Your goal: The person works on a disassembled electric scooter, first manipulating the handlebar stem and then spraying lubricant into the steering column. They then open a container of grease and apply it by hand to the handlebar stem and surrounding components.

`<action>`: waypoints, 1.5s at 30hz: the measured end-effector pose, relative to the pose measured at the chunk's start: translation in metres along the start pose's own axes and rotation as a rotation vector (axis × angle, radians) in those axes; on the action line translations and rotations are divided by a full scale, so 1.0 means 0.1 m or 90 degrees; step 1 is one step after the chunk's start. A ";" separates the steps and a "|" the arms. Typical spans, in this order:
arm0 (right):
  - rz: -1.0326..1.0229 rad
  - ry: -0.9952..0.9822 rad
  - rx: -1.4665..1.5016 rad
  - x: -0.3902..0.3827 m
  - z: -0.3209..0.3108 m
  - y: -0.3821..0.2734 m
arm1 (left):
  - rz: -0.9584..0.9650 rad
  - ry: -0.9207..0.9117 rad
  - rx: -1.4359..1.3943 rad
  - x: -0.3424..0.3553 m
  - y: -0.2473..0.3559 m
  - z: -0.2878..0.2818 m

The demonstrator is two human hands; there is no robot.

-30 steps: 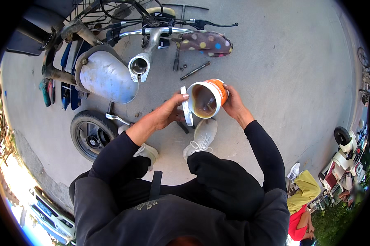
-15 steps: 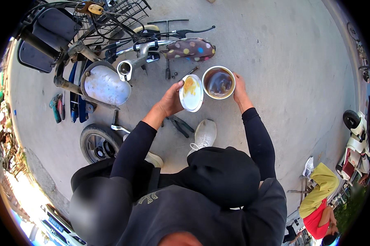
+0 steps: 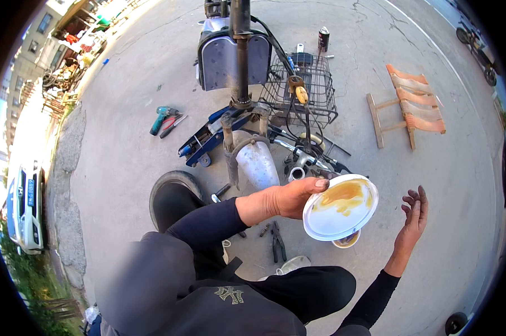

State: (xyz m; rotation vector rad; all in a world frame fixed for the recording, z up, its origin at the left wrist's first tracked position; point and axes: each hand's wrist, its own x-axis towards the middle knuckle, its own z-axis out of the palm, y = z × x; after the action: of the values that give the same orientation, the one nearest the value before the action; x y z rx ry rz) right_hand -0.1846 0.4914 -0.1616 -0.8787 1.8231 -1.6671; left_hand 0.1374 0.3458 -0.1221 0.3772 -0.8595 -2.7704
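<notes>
We see the left hand (image 3: 289, 199) gripping a round white lid (image 3: 340, 207) by its edge, the thumb over the near rim, the lid's inner face turned up and smeared with amber grease. Just under the lid, on its far side from the hand, part of a tub (image 3: 346, 240) peeks out; we cannot tell what carries it. The right hand (image 3: 412, 215) hangs to the right of the lid, apart from it, fingers spread and grasping nothing. Beyond the left hand stands a dismantled scooter (image 3: 247, 112) with a wire basket (image 3: 309, 89); below it pliers (image 3: 277, 242) lie on the concrete ground (image 3: 410, 185).
</notes>
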 end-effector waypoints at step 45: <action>-0.450 -0.205 0.128 -0.52 4.35 -1.19 | 0.416 0.307 0.036 -1.46 1.68 -0.53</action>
State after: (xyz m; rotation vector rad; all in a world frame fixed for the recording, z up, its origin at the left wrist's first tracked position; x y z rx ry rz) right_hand 0.1875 0.2392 -0.0959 -1.7127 1.1618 -1.9093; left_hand 0.3125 0.2231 -0.0411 0.6111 -0.7598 -1.9468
